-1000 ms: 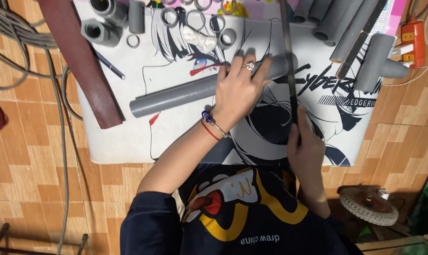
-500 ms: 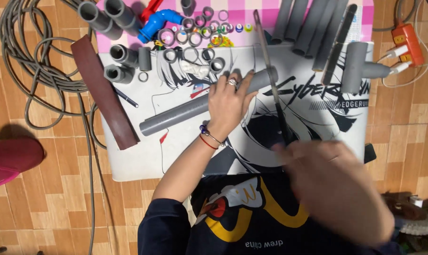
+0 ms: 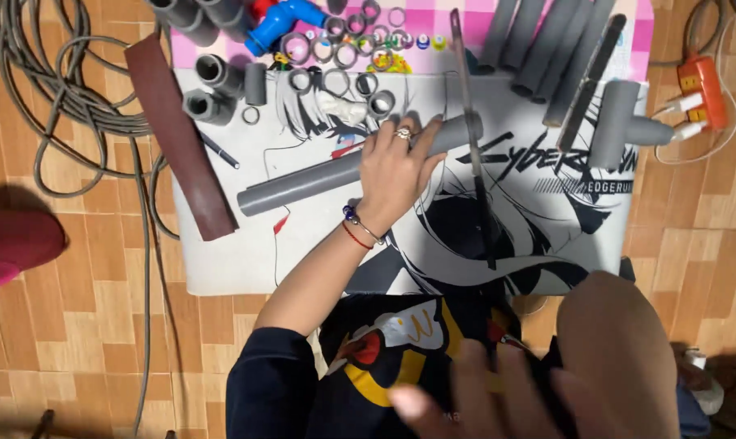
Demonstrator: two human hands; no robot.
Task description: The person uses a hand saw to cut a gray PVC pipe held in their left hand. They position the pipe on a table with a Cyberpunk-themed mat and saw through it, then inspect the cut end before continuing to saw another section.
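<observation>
Left hand [image 3: 396,167] presses long grey plastic pipe [image 3: 303,180] flat on printed cloth mat [image 3: 238,268]. Thin dark saw blade [image 3: 473,146] crosses pipe near its right end. Pipe looks uncut. Right hand [image 3: 547,382] blurred; grip cannot be told. Cut grey rings [image 3: 335,57] lie above.

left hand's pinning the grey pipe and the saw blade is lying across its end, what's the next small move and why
Probably bring the right hand up to the near end of the saw blade. The left hand presses the grey pipe flat on the printed mat, and the blade crosses the pipe near its right end, but the right hand is blurred at the bottom of the view, with no visible grip on it.
</observation>
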